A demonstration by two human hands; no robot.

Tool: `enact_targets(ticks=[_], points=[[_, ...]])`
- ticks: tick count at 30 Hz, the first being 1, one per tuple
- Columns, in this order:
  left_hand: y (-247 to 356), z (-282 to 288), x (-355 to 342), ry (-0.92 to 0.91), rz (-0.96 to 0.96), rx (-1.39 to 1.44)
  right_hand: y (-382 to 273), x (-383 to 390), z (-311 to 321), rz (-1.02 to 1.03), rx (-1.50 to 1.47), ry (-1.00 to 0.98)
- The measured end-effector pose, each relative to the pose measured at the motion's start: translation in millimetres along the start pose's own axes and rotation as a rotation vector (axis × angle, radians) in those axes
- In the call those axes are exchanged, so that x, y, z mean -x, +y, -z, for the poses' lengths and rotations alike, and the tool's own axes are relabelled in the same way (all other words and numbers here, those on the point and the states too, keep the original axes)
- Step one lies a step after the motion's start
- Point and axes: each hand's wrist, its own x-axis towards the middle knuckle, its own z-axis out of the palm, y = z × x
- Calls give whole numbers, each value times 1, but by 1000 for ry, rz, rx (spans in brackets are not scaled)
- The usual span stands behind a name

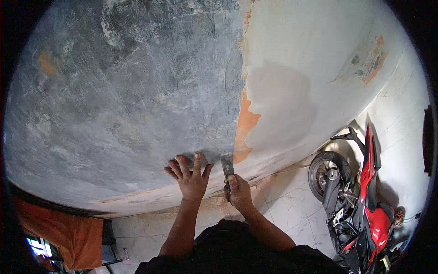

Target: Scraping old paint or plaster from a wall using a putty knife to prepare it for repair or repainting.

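My right hand (238, 193) is closed around the handle of a putty knife (227, 165), its flat metal blade pointing up against the wall. The blade lies on the grey scraped part of the wall (159, 91), just left of a ragged strip of orange undercoat (247, 123). Right of that strip, pale paint (287, 55) still covers the wall. My left hand (190, 178) has its fingers spread, with the fingertips at the grey surface, left of the blade. Nothing shows in it.
A red and black motorcycle (378, 226) stands at the right, its wheel (329, 176) close to the wall. An orange cloth (75, 237) hangs at the lower left beside dark furniture. Light floor tiles (292, 214) run along the wall's foot. Another chipped patch (376, 59) marks the upper right.
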Motion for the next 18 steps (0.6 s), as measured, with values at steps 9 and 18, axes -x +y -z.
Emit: enact_targets(ticks=[9, 18], points=[[0, 6, -2, -33, -34, -77, 3, -14, 10, 138, -14, 18], [-2, 1, 0, -16, -12, -49, 21, -11, 17, 200, 233, 55]])
